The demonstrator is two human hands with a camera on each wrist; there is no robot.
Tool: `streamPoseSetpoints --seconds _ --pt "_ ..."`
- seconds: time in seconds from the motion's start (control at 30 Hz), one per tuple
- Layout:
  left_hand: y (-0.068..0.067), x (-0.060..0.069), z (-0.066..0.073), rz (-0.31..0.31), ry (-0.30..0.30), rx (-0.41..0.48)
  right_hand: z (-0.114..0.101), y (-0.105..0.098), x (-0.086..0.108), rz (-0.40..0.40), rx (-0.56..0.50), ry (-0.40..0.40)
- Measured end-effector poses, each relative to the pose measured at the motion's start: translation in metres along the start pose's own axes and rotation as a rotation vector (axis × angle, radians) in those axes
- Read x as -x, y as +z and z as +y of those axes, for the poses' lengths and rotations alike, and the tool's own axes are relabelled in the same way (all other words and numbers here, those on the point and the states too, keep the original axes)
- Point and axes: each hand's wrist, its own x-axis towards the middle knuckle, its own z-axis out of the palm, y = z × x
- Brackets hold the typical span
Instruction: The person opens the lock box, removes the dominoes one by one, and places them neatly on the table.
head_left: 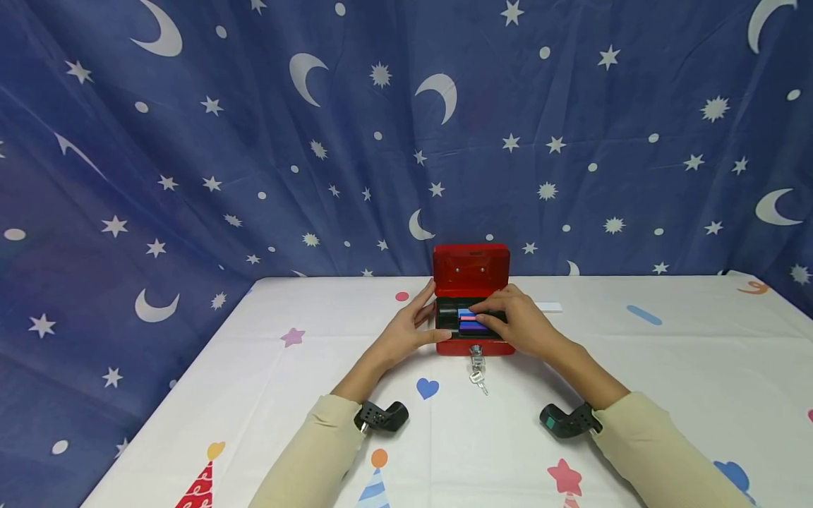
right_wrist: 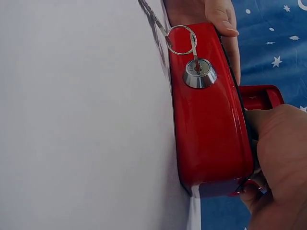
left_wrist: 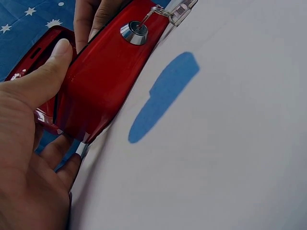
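Note:
A red metal box (head_left: 471,271) stands with its lid raised, a black tray (head_left: 447,314) inside. Several blue, pink and purple strips (head_left: 471,326) lie in the tray. My left hand (head_left: 406,331) grips the box's left side, thumb on the front rim, fingers along the side wall, as the left wrist view also shows at the red front (left_wrist: 96,81). My right hand (head_left: 522,323) reaches over the right edge, its fingertips at the strips; whether they pinch one cannot be told. In the right wrist view a key sits in the lock (right_wrist: 200,73).
Keys on a ring (head_left: 478,379) hang from the lock onto the white tablecloth (head_left: 495,451). A flat white object (head_left: 549,307) lies to the right behind my right hand. A blue curtain (head_left: 356,141) with moons and stars stands behind the table.

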Motion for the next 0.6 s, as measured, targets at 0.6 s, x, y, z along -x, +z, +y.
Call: streamPoseSetpoints --seconds 0.6 --pt "0.0014 0.004 0.011 0.012 0.011 0.0 -0.0012 0.0001 -0.0003 0.069 -0.051 -0.016"
